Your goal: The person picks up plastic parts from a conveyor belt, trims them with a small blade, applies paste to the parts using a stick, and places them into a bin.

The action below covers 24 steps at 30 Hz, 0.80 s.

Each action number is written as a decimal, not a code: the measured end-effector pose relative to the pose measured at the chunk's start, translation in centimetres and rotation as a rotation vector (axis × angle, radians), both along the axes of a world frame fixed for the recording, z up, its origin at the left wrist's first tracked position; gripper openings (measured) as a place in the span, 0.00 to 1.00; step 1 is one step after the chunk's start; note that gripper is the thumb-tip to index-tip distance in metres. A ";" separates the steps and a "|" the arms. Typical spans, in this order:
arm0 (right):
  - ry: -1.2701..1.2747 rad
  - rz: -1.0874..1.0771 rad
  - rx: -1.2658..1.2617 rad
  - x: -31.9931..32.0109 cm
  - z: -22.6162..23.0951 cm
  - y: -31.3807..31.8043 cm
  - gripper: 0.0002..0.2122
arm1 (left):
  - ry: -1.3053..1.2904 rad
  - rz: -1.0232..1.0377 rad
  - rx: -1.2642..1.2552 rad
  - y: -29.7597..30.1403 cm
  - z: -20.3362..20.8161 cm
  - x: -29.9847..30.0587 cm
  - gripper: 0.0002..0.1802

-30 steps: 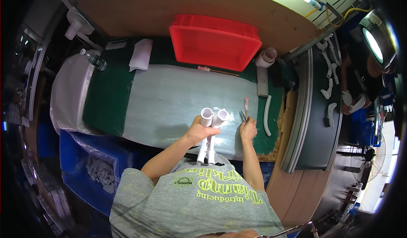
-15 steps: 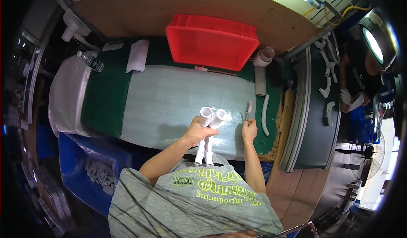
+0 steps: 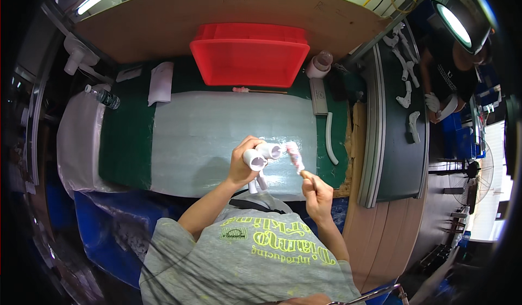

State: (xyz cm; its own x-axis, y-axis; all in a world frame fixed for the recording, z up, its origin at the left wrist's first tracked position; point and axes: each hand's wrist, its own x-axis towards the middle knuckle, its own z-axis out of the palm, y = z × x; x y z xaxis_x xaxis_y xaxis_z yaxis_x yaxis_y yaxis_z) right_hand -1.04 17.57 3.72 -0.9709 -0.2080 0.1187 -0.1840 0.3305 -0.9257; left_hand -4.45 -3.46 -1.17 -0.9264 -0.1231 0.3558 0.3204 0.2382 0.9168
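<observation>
My left hand [image 3: 243,161] is wrapped round two white plastic tubes [image 3: 263,160], held together over the near part of the work surface. Their round open ends tip toward the upper right, and the narrower lower ends stick out below my hand. My right hand [image 3: 317,195] is closed on the wooden handle of a stick swab [image 3: 294,157] with a soft pink-and-white wrapped head. The swab's tip is close beside the open end of the right-hand tube; whether it touches the rim I cannot tell.
A red plastic bin [image 3: 250,63] stands at the back. Before it lies another swab [image 3: 242,89]. At right are a jar [image 3: 319,64], a box [image 3: 318,95] and a curved white strip [image 3: 329,139]. A bottle [image 3: 103,97] lies left. Beyond the rails, a co-worker [image 3: 451,82] handles white parts.
My right hand has brought the swab up and leftward to the tubes' open ends. The tubes have turned in my left hand, their openings now tipped to the right. The whole view has shifted slightly.
</observation>
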 end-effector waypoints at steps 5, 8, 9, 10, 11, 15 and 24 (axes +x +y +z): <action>-0.044 0.060 0.209 -0.8 -0.6 -0.8 0.08 | 0.308 0.123 -0.173 -0.2 0.5 0.1 0.16; -0.202 0.011 0.393 -1.2 -0.9 0.0 0.08 | 0.330 0.129 -0.193 -0.7 0.7 -0.1 0.15; -0.133 -0.058 0.206 -1.0 -0.9 0.1 0.08 | 0.268 0.130 -0.151 -0.9 0.6 -0.3 0.14; -0.088 -0.142 0.000 -0.5 -0.9 -0.1 0.08 | 0.286 0.122 -0.131 -0.8 0.6 -0.1 0.14; 0.005 -0.137 -0.013 -0.1 -0.8 -0.3 0.08 | 0.248 0.122 -0.119 -0.7 0.6 -0.3 0.15; 0.158 0.013 0.062 0.1 -1.3 -2.5 0.08 | 0.166 0.080 -0.047 0.2 0.7 0.3 0.16; 0.196 0.016 0.038 -0.2 -1.0 -1.9 0.09 | 0.036 0.124 -0.056 0.4 0.4 0.4 0.14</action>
